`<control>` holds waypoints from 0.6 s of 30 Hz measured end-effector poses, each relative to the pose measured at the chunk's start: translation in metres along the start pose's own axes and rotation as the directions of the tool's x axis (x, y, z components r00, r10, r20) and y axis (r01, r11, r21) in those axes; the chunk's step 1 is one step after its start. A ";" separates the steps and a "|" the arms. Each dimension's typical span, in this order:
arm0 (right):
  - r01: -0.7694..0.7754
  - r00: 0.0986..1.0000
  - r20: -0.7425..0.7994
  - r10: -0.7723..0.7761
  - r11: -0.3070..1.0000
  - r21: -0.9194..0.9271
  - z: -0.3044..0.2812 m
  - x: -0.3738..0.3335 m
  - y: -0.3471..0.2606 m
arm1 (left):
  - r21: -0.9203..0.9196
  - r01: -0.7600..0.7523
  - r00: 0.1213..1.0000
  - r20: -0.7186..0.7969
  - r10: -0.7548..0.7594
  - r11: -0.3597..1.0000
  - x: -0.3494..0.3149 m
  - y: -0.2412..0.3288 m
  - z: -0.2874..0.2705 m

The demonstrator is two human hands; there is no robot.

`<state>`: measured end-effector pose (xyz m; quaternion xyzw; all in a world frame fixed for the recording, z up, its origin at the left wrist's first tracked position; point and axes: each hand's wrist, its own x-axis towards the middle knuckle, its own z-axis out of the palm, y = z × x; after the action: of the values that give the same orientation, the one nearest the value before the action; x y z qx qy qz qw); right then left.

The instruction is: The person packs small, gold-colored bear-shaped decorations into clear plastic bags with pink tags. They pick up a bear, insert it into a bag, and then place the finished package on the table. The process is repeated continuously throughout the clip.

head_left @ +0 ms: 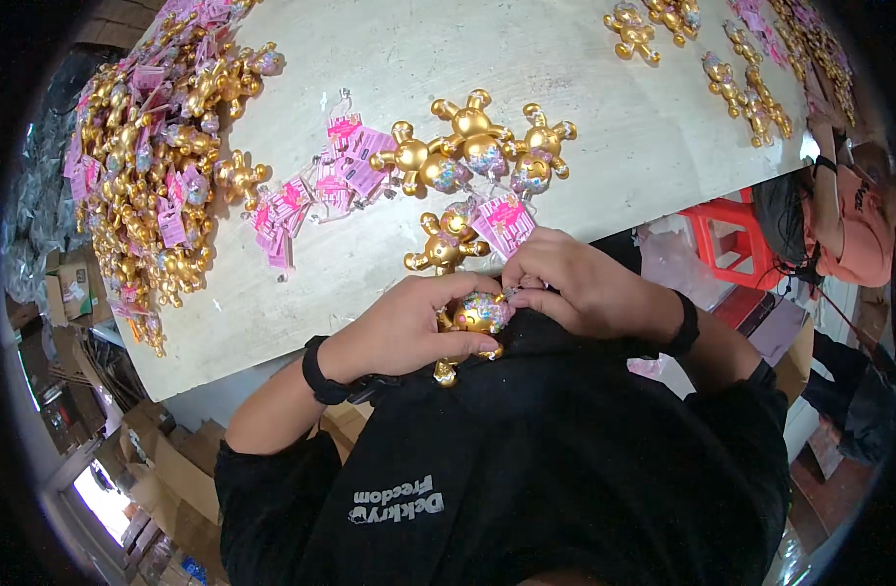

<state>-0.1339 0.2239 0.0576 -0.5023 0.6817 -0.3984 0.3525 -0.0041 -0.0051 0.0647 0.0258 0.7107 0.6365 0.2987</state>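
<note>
My left hand is closed round a gold bear figurine with a glittery, multicoloured head, held at the table's near edge. The bear's head points to the right, and its gold limbs stick out below my fingers. At the top of that head my right hand pinches a small part that my fingertips mostly hide. Just beyond my hands lie another gold bear and a bunch of pink tags. Farther off, a gold bear rests in a cluster with two similar ones.
A large heap of gold bears with pink tags covers the table's left side. Loose pink tags lie mid-table. More bears are at the far right, where a co-worker's arm reaches in. A red stool stands beside the table.
</note>
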 end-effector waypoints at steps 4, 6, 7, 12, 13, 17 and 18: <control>0.065 0.998 0.002 -0.065 0.997 -0.033 0.000 0.000 0.003 | 0.006 -0.040 0.999 0.003 0.040 0.999 0.001 0.001 0.003; 0.125 0.992 0.021 -0.124 0.989 -0.074 -0.003 0.001 0.005 | 0.045 -0.022 1.000 0.017 0.021 0.999 0.002 0.005 0.002; 0.174 0.985 0.028 -0.172 0.980 -0.101 -0.003 0.001 0.007 | 0.044 -0.022 1.000 0.015 0.022 0.999 0.001 0.005 0.002; 0.201 0.978 0.074 -0.194 0.974 -0.103 -0.003 0.002 0.011 | 0.050 -0.040 0.999 0.012 0.039 0.998 -0.001 0.007 0.002; 0.212 0.976 0.069 -0.206 0.972 -0.102 -0.001 0.001 0.013 | 0.046 -0.036 0.999 0.011 0.036 0.998 -0.002 0.007 0.003; 0.285 0.958 0.041 -0.283 0.953 -0.102 0.001 0.002 0.014 | 0.066 -0.028 0.999 0.025 0.027 0.997 0.000 0.008 0.004; 0.289 0.957 0.054 -0.285 0.952 -0.100 0.000 0.001 0.013 | 0.080 -0.027 0.999 0.034 0.024 0.996 0.000 0.008 0.004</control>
<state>-0.1393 0.2252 0.0455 -0.6217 0.6148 -0.3985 0.2769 -0.0055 0.0003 0.0722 0.0571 0.7302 0.6107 0.3008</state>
